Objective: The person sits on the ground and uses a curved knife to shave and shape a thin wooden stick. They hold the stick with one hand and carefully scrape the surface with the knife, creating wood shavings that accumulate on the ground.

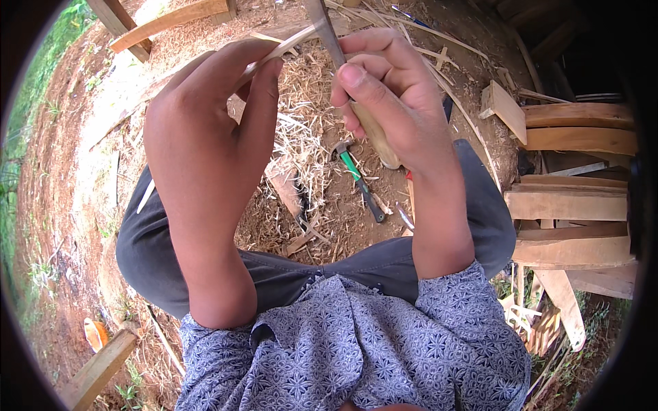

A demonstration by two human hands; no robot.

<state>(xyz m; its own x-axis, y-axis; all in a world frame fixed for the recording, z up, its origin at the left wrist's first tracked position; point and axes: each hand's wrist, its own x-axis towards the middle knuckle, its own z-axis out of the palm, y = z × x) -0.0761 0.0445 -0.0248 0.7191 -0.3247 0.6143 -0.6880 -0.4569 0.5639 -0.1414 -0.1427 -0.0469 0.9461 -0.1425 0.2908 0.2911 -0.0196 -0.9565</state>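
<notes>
Pinched between the thumb and fingers of my left hand [205, 109] is a thin pale wooden strip [295, 40]. Its visible end reaches right to the blade of a knife [323, 26]. My right hand [401, 96] wraps round the knife's wooden handle, thumb laid along it, the blade pointing up and away. Strip and blade meet or overlap in front of my chest; whether the edge bites into the wood I cannot make out. The part of the strip behind my left hand is hidden.
Between my crossed legs lie curled wood shavings [301, 133] and a hammer [355, 175] with a green and black handle. Curved wooden pieces [579, 140] are stacked at the right. A curved wooden bar [171, 26] stands at the far left, and a wooden beam [99, 370] lies near left.
</notes>
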